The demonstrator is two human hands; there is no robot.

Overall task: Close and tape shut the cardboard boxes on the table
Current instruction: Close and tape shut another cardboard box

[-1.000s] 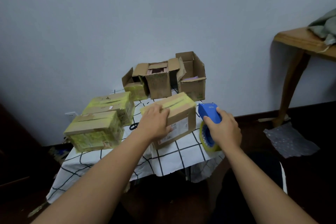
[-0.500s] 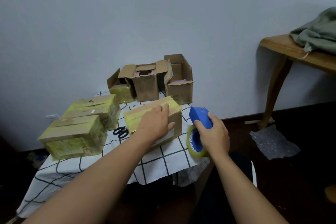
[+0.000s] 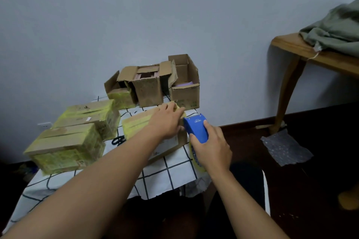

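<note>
Pressing flat on the box [image 3: 147, 125] at the counter's [image 3: 169, 172] near right edge, the left hand [image 3: 167, 122], fingers straight, holds the flaps shut and steadies it. The right hand [image 3: 210, 147], curled round the blue dispenser [image 3: 195, 129], sets its blade end against the box's right end, probably to start a strip. Two taped boxes [image 3: 77, 132] sit left; three open boxes [image 3: 153, 85] wait behind.

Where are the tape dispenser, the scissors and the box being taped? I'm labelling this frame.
tape dispenser [image 3: 195, 129]: head view, blue top cover.
scissors [image 3: 118, 140]: head view, black handle loops.
box being taped [image 3: 137, 124]: head view, taped top face.
</note>
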